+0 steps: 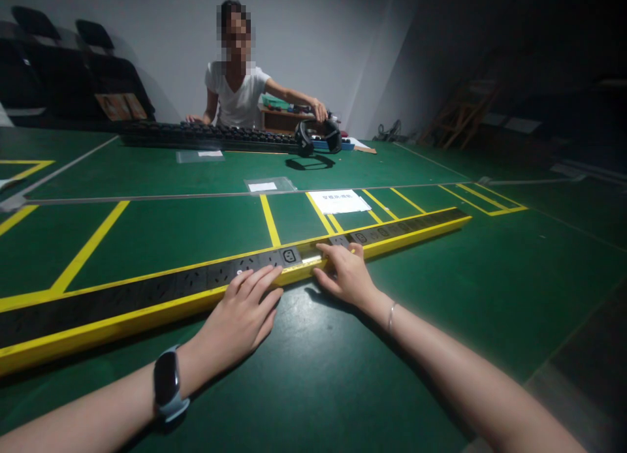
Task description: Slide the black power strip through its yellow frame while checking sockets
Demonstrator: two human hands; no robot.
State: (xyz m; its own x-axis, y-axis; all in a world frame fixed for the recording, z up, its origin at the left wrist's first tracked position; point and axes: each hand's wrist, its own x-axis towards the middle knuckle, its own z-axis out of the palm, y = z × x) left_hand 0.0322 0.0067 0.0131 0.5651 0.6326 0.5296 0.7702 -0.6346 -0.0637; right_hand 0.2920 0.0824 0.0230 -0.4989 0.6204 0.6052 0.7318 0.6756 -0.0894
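Observation:
A long black power strip with yellow edges (147,290) lies across the green table from the left edge to the right of middle. My left hand (242,312) rests flat on the table against the strip's near yellow edge, fingers stretched out. A dark watch sits on that wrist. My right hand (345,273) lies on the strip by a socket (290,256), its fingers extended over the strip's top and thumb on the near edge. A thin bracelet circles the right wrist.
The green table (441,296) bears yellow tape lines. A white paper (339,201) and clear bags with labels (268,185) lie beyond the strip. Across the table a person in a white shirt (238,91) reaches toward a black headset (318,136) beside another long black strip (206,135).

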